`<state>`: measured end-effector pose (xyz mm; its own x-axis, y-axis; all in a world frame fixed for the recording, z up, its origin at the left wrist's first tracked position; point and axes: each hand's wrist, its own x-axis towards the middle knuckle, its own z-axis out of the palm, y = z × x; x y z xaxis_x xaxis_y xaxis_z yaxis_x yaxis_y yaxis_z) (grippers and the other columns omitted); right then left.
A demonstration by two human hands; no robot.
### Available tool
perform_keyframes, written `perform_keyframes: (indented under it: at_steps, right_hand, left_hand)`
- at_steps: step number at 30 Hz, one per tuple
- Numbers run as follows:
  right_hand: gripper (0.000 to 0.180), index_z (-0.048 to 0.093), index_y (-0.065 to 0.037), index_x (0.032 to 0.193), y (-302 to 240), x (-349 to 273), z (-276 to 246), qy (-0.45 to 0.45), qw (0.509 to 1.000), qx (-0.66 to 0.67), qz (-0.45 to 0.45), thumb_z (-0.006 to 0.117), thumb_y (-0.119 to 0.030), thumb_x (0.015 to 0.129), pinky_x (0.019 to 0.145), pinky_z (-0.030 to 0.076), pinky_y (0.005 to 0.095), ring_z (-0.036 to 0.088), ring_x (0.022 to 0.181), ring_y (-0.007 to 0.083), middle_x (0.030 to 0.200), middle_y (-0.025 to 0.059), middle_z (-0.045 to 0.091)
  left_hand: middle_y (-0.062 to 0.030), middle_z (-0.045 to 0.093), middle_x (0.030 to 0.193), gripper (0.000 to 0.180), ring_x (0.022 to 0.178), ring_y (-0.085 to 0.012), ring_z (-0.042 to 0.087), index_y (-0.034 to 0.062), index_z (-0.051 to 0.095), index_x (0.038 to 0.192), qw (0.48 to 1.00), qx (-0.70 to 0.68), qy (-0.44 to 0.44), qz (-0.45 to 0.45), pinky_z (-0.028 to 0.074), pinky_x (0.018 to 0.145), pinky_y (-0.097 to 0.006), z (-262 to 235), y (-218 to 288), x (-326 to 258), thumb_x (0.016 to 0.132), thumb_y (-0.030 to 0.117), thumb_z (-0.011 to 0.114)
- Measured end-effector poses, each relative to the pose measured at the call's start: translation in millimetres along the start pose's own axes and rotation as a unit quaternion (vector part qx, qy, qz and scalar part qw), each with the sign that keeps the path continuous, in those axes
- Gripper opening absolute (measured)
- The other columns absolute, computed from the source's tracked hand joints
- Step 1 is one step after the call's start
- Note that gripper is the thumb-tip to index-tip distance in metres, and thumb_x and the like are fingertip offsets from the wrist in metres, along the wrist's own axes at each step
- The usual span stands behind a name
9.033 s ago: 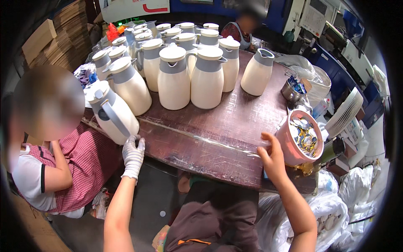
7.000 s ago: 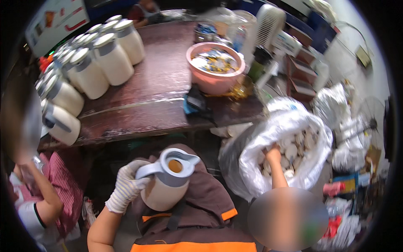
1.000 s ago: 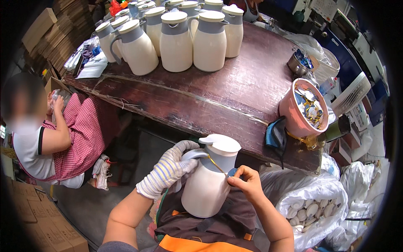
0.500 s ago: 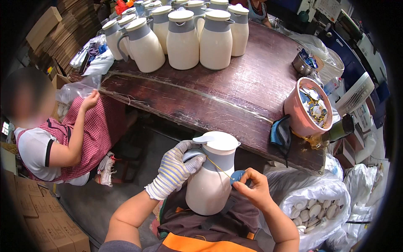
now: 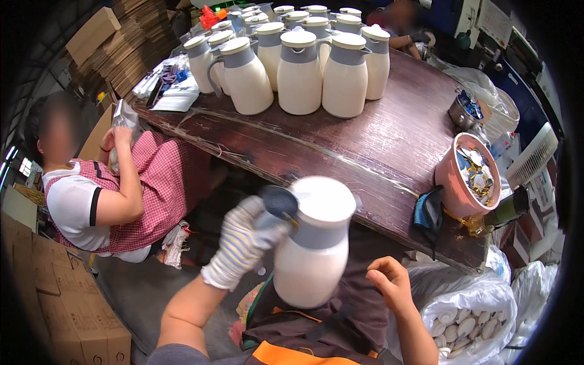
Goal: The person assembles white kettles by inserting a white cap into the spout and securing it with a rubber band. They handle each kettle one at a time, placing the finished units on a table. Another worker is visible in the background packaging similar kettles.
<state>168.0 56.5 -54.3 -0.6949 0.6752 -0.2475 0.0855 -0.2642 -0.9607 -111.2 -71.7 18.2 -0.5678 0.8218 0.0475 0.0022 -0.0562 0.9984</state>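
1. Location: the jug stands nearly upright over the lap, lid on top. Whether its base touches the lap cannot be told.
2. Left hand: gloved, fingers curled in at the jug's 9 o'clock side, apparently on the handle, which glove and tag mostly hide. Motion blur leaves the firmness of the hold unclear.
3. Right hand: bare, loosely open and empty, apart from the jug at its 4 o'clock.
4. Caution, tag: the dark tag lies at the jug's 10 o'clock, just above the glove, on a yellow cord. If the loop is loose, the tag could slip off; if the glove catches the cord, it could tangle or pull.
5. Caution, tipping: one-handed support at the side may let the jug rotate. A smooth glove or an uneven lap would be the likely cause.
6. Caution, impact: a swing towards 12 o'clock could strike the edge of the counter; farther on, the closely packed jugs could knock together.
7. Caution, reach: the bag at 4 o'clock lies near the right forearm; a careless elbow could drag its loose plastic.
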Motion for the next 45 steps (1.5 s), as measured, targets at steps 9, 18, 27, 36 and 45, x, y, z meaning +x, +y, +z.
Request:
perform_keyframes:
  at_steps: [9, 18, 27, 36, 45]
  right_hand:
    - [0.015, 0.062, 0.0, 0.095, 27, 1, -10, -0.003, 1.0, 0.002, 0.031, 0.064, -0.014, 0.09, 0.07, 0.043, 0.0211, 0.054, 0.078, 0.0058, 0.083, -0.0005, 0.061]
    - [0.015, 0.063, 0.0, 0.096, 65, -7, -32, 0.059, 0.995, 0.011, 0.076, 0.064, -0.013, 0.091, 0.075, 0.046, 0.0225, 0.058, 0.083, 0.0081, 0.087, 0.0013, 0.064]
    - [0.019, 0.065, -0.002, 0.096, 95, 9, -39, 0.034, 0.994, -0.042, 0.096, 0.064, -0.02, 0.09, 0.063, 0.044, 0.0206, 0.055, 0.074, 0.0047, 0.085, -0.0021, 0.064]
    - [0.016, 0.064, -0.001, 0.096, 83, 4, -29, 0.048, 0.993, -0.03, 0.104, 0.064, -0.016, 0.09, 0.073, 0.046, 0.0223, 0.058, 0.079, 0.0076, 0.086, 0.0009, 0.065]
    - [0.016, 0.063, -0.003, 0.096, 109, 13, -42, 0.037, 0.979, -0.042, 0.195, 0.06, -0.019, 0.092, 0.061, 0.045, 0.0207, 0.059, 0.068, 0.008, 0.082, 0.0024, 0.065]
  left_hand:
    - [-0.0084, 0.063, 0.108, 0.038, 0.093, -0.0149, 0.06, -0.0016, 0.055, 0.118, 0.921, -0.008, 0.292, 0.257, 0.05, 0.084, -0.027, -115, -8, 143, 0.083, 0.007, 0.068]
    - [-0.0092, 0.058, 0.093, 0.03, 0.083, -0.0198, 0.054, -0.0009, 0.052, 0.108, 0.867, 0.187, 0.42, 0.194, 0.045, 0.08, -0.033, -187, -101, 228, 0.084, 0.014, 0.064]
    - [0.0005, 0.058, 0.077, 0.016, 0.067, -0.0093, 0.052, 0.0057, 0.056, 0.093, 0.922, 0.075, 0.336, 0.179, 0.044, 0.066, -0.027, -135, -117, 165, 0.087, 0.016, 0.068]
    - [-0.0015, 0.061, 0.079, 0.021, 0.073, -0.0122, 0.053, 0.0039, 0.061, 0.09, 0.946, 0.067, 0.28, 0.147, 0.044, 0.071, -0.031, -78, -143, 203, 0.088, 0.024, 0.069]
    - [-0.0288, 0.061, 0.115, 0.064, 0.107, -0.0411, 0.059, -0.0061, 0.051, 0.123, 0.918, 0.326, 0.218, 0.058, 0.046, 0.089, -0.044, -115, -124, 251, 0.085, 0.044, 0.065]
